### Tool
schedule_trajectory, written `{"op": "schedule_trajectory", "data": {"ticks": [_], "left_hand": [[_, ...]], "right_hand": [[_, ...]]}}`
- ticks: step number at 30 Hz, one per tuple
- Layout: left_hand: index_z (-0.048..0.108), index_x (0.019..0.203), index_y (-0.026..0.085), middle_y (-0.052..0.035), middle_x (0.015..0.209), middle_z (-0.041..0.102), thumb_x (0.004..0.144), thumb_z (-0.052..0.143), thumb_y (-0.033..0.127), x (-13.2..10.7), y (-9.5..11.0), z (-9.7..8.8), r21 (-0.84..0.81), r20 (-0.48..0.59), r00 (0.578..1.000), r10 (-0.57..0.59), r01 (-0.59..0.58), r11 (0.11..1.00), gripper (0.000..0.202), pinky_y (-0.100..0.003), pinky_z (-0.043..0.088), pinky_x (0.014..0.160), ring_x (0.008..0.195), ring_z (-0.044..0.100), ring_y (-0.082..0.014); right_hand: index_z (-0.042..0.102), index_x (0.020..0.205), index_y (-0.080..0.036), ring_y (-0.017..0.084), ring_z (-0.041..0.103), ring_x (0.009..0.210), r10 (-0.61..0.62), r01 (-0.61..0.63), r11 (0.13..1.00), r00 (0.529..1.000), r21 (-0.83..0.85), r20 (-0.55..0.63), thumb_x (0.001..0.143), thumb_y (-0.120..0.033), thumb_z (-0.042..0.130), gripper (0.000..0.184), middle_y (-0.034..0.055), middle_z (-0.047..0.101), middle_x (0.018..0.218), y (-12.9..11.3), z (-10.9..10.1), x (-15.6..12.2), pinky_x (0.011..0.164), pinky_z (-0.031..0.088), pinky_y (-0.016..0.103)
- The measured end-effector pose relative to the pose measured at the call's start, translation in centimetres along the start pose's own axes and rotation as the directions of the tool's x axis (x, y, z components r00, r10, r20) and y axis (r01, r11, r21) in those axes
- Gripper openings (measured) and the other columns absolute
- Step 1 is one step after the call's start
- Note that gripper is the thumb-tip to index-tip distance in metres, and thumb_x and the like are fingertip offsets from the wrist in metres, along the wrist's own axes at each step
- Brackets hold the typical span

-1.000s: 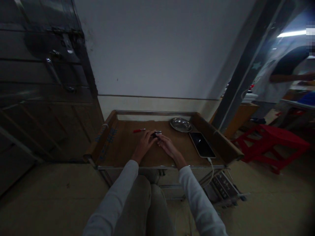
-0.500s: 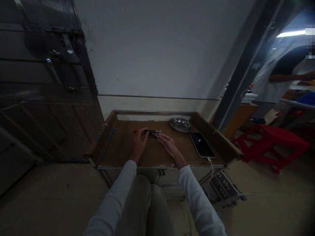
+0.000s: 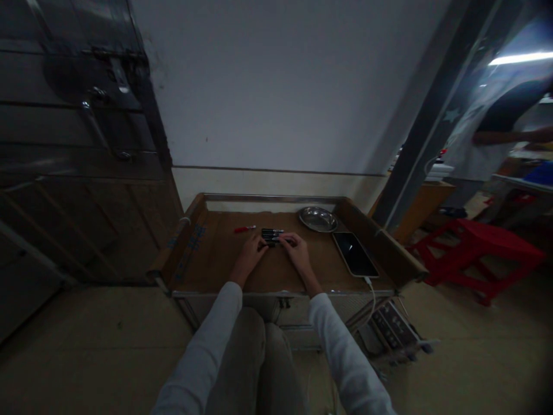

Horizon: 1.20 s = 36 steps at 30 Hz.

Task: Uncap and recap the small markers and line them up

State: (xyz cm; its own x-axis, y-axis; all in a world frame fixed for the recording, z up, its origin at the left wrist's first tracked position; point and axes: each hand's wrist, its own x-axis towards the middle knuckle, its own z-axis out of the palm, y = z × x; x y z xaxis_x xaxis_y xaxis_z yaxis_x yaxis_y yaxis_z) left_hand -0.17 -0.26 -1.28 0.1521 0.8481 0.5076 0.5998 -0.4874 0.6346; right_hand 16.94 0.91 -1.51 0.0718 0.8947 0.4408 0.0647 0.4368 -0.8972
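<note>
**Dark small parts between two hands on a bench**

Dark, slim parts (image 3: 272, 235) lie in a row, long axes left to right, on the brown bench (image 3: 216, 259). Left hand (image 3: 250, 253) and right hand (image 3: 296, 249) touch them from either side, fingers curled; the grip is unclear. Beyond: a red pen (image 3: 244, 229), a seemingly empty metal dish (image 3: 318, 219), a phone (image 3: 355, 254).

Small dark slender pieces with pale tips (image 3: 272, 234), laid side by side, flat on brown tabletop
</note>
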Motion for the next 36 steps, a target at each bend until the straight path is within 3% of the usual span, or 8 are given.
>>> {"op": "schedule_trajectory", "data": {"ticks": [5, 7, 14, 22, 25, 29, 33, 36], "left_hand": [[0.057, 0.080, 0.017, -0.0030, 0.086, 0.056, 0.078, 0.058, 0.013, 0.4, -0.8, 0.6, 0.059, -0.029, 0.999, -0.018, 0.020, 0.998, 0.005, -0.033, 0.046, 0.081, 0.086, 0.057, -0.0172], [0.057, 0.083, 0.017, -0.0033, 0.087, 0.055, 0.079, 0.056, 0.012, 0.4, -0.8, 0.7, 0.057, -0.033, 0.999, -0.012, 0.014, 0.998, 0.006, -0.033, 0.047, 0.081, 0.085, 0.057, -0.0171], [0.058, 0.088, 0.019, -0.0028, 0.090, 0.053, 0.080, 0.055, 0.015, -0.3, -0.2, 0.3, 0.034, 0.024, 0.999, 0.044, -0.045, 0.998, 0.010, -0.032, 0.048, 0.081, 0.083, 0.057, -0.0157], [0.055, 0.087, 0.019, -0.0039, 0.092, 0.053, 0.082, 0.049, 0.013, 0.1, 0.4, 0.4, 0.169, 0.032, 0.997, 0.073, -0.077, 0.983, 0.009, -0.032, 0.046, 0.082, 0.086, 0.055, -0.0169], [0.055, 0.094, 0.017, -0.0091, 0.096, 0.054, 0.083, 0.046, 0.014, 0.4, 0.6, 0.2, 0.320, -0.136, 0.990, 0.023, 0.022, 0.947, 0.014, -0.037, 0.043, 0.086, 0.093, 0.053, -0.0213], [0.048, 0.113, 0.013, -0.0182, 0.118, 0.049, 0.083, 0.044, 0.012, 0.9, -0.6, -0.4, 0.439, -0.376, 0.921, -0.098, 0.270, 0.857, 0.030, -0.047, 0.038, 0.090, 0.109, 0.046, -0.0298], [0.053, 0.102, 0.012, -0.0181, 0.109, 0.055, 0.085, 0.042, 0.016, 1.3, -2.5, -1.4, 0.452, -0.387, 0.902, -0.190, 0.365, 0.814, 0.021, -0.050, 0.037, 0.089, 0.106, 0.048, -0.0305], [0.057, 0.090, 0.014, -0.0136, 0.096, 0.059, 0.085, 0.046, 0.019, 1.3, -3.1, -2.3, 0.390, -0.355, 0.906, -0.229, 0.366, 0.845, 0.013, -0.047, 0.039, 0.088, 0.098, 0.052, -0.0274]], "right_hand": [[0.067, 0.079, -0.021, 0.017, 0.061, 0.080, -0.045, 0.089, 0.982, 0.968, -0.169, 0.249, 0.072, -0.034, 0.063, 0.014, 0.0028, 0.067, 0.083, -0.1, 0.4, -0.3, 0.078, 0.046, 0.032], [0.067, 0.079, -0.023, 0.017, 0.059, 0.080, -0.047, 0.111, 0.972, 0.955, -0.208, 0.293, 0.071, -0.030, 0.063, 0.012, 0.0019, 0.066, 0.083, -0.3, 0.4, -0.4, 0.078, 0.045, 0.032], [0.067, 0.079, -0.023, 0.015, 0.050, 0.066, -0.045, 0.116, 0.948, 0.971, -0.298, 0.233, 0.069, -0.019, 0.061, 0.013, 0.0024, 0.056, 0.081, -0.7, -0.1, -0.4, 0.066, 0.042, 0.029], [0.062, 0.079, -0.022, 0.019, 0.051, 0.080, -0.099, 0.159, 0.903, 0.981, -0.400, 0.166, 0.074, -0.018, 0.054, 0.010, 0.0045, 0.055, 0.084, 0.0, 0.3, -0.3, 0.076, 0.041, 0.034], [0.060, 0.081, -0.021, 0.019, 0.050, 0.077, -0.117, 0.155, 0.900, 0.986, -0.406, 0.116, 0.078, -0.025, 0.052, 0.009, 0.0049, 0.053, 0.084, -0.1, 0.3, -0.4, 0.074, 0.041, 0.033], [0.060, 0.084, -0.021, 0.018, 0.049, 0.074, -0.089, 0.093, 0.921, 0.996, -0.379, 0.029, 0.079, -0.029, 0.050, 0.014, 0.0044, 0.053, 0.082, -0.2, 0.1, -0.3, 0.073, 0.041, 0.033], [0.061, 0.085, -0.021, 0.019, 0.050, 0.078, -0.071, 0.076, 0.929, 0.997, -0.362, 0.027, 0.079, -0.031, 0.050, 0.016, 0.0056, 0.056, 0.085, -0.2, 0.0, -0.3, 0.077, 0.041, 0.034], [0.061, 0.086, -0.021, 0.020, 0.051, 0.083, -0.053, 0.051, 0.953, 0.999, -0.300, 0.000, 0.079, -0.037, 0.052, 0.020, 0.0063, 0.058, 0.090, -0.3, 0.1, -0.3, 0.081, 0.040, 0.035]]}}
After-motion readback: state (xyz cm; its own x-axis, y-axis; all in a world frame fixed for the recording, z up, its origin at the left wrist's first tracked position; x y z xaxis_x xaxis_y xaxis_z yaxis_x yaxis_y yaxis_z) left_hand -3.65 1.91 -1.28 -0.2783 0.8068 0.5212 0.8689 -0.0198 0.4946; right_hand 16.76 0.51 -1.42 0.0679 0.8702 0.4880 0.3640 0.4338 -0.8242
